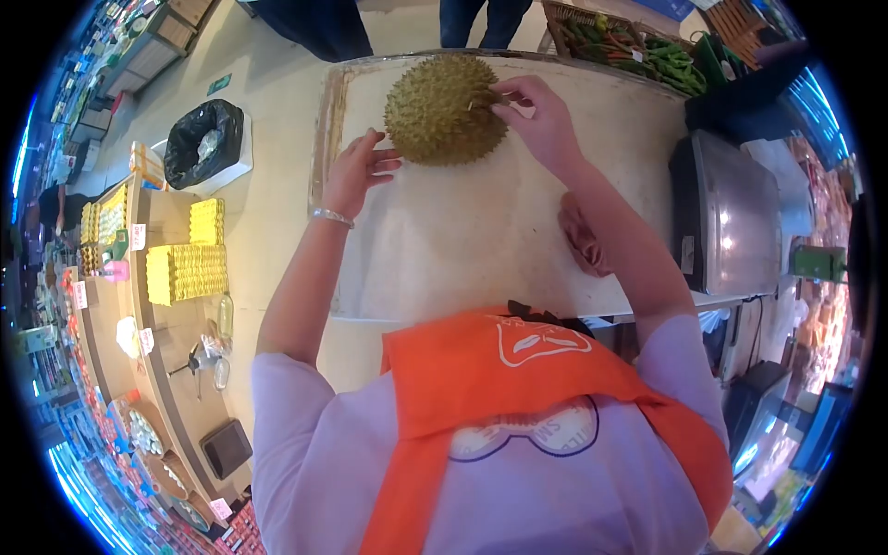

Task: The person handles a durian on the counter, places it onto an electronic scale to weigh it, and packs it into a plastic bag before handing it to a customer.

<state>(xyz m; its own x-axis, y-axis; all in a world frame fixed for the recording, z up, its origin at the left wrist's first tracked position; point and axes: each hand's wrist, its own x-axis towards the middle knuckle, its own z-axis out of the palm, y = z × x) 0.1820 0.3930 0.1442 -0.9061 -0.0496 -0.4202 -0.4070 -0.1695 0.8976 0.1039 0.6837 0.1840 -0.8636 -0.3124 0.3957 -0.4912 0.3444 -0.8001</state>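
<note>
A spiky green-brown durian (435,116) lies on the pale tabletop (444,240) near its far edge. At its lower left side is my left hand (359,171), with the fingers apart and their tips close to or touching the spines. On the other side, my right hand (538,116) reaches to the durian's right flank. Its thumb and forefinger are spread, with a gap between them, at the husk. A small pale spot shows on the husk just left of those fingertips. A crumpled reddish-brown cloth or glove (583,239) lies beneath my right forearm.
A metal-topped appliance (737,213) stands at the table's right. Beyond the far edge are two people's legs (483,23) and a crate of green vegetables (661,65). To the left are a black-lined bin (196,153) and shelving with stacked yellow egg trays (188,273).
</note>
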